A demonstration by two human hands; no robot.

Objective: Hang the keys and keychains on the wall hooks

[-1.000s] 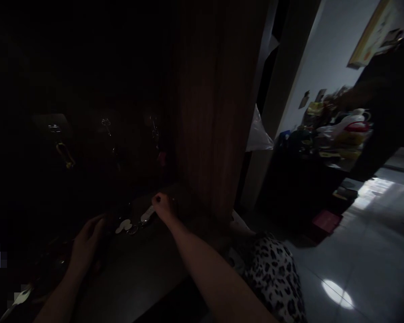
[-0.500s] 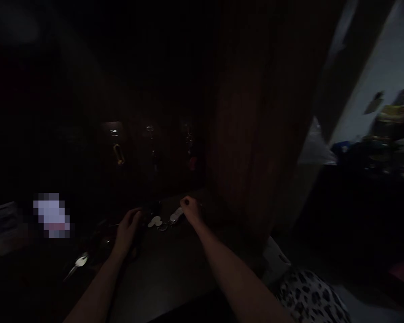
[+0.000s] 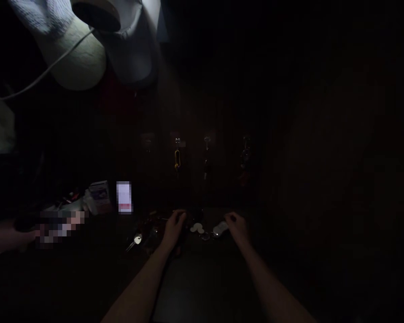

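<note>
The scene is very dark. My right hand (image 3: 238,228) is closed in a pinch at the end of a pale oblong tag (image 3: 220,229), which lies on the dark surface. Left of that tag are a metal ring (image 3: 205,235) and a pale three-lobed piece (image 3: 197,228), perhaps key heads. My left hand (image 3: 174,228) rests low over the surface with its fingers stretched and thumb apart, nothing visible in it. Beside it, on its left, lies a silver key (image 3: 137,239) among a dim heap of small items.
On the dark back panel hang a yellow looped keychain (image 3: 177,158) and other keys (image 3: 245,157) on hooks. A small box (image 3: 100,196) stands at left, near a blurred-out bright rectangle (image 3: 124,197). Caps (image 3: 81,58) and a white cable (image 3: 50,67) hang above. Another person's hand (image 3: 10,235) appears far left.
My view has swung left, so the caps and the other hand now show and the bright room at right is gone. Both my hands keep nearly the same pose over the small items.
</note>
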